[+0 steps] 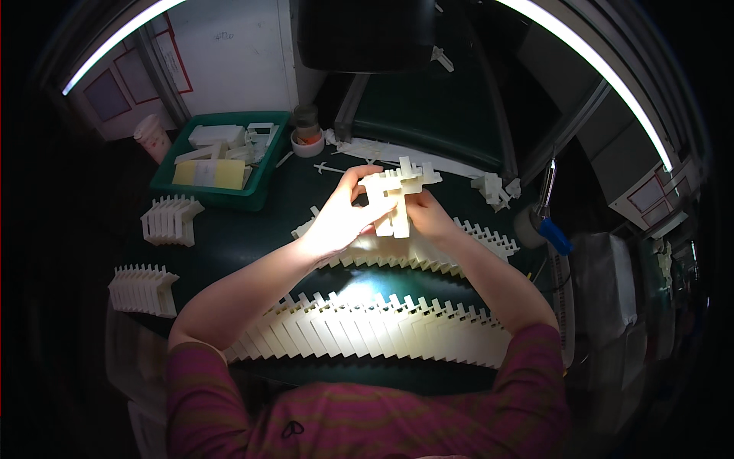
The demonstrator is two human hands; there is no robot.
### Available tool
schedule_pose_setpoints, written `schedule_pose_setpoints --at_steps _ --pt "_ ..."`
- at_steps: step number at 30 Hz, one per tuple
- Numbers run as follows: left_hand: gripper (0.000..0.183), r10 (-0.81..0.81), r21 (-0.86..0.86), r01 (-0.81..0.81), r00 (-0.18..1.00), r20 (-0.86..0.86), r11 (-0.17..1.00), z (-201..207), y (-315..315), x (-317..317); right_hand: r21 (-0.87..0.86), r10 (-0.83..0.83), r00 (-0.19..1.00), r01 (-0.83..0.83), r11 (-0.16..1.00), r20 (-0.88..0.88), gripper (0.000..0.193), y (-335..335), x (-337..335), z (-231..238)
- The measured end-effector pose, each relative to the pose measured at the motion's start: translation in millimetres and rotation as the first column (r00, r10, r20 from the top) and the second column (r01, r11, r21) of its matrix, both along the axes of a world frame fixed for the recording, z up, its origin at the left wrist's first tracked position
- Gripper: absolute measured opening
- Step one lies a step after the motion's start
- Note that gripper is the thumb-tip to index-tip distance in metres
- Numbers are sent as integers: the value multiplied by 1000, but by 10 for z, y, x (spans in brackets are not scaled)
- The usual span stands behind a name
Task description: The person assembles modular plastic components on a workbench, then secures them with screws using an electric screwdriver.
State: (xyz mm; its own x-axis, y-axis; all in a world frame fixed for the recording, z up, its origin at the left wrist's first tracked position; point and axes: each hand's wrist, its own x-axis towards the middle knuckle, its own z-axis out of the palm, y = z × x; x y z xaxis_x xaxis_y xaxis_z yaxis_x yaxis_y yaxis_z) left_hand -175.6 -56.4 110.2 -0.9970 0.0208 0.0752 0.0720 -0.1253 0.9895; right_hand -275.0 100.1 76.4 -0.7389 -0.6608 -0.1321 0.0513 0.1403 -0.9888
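Observation:
Above the middle of the bench my two hands hold off-white moulded plastic pieces [399, 213], long and flat with stepped, notched upper ends. My left hand [344, 214] is closed, its fingers and thumb gripping them from the left side. On the other side my right hand [430, 216] is closed against them, with its fingertips mostly hidden behind the plastic. How many pieces are held, I cannot tell. Below my hands runs a row of similar pieces [382, 246], partly covered by my arms. Nearer me a longer row of pieces [382, 333] leans side by side.
Two short stacks of pieces, an upper stack [170, 222] and a lower stack [143, 291], lie at left. Behind them stands a green bin [260, 187] with plastic parts. A round jar [307, 141] is beside it. At right are a blue-handled tool [554, 236] and plastic scraps [493, 190].

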Motion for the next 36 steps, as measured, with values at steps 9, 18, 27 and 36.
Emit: schedule_pose_setpoints --at_steps 9,18,27,36 --pt "60 83 -39 -79 989 121 996 -144 -102 148 -271 158 958 -90 958 238 41 -169 39 -418" --pt "58 45 -13 -43 988 147 999 -181 -185 252 -306 183 963 -117 945 197 39 -239 143 -453" --pt "53 38 7 -40 978 204 999 -153 -228 357 -284 151 976 -102 954 158 51 -221 275 -469" --pt "56 130 -27 -128 959 252 991 -100 -385 444 -228 204 978 -192 955 31 42 -326 406 -143"
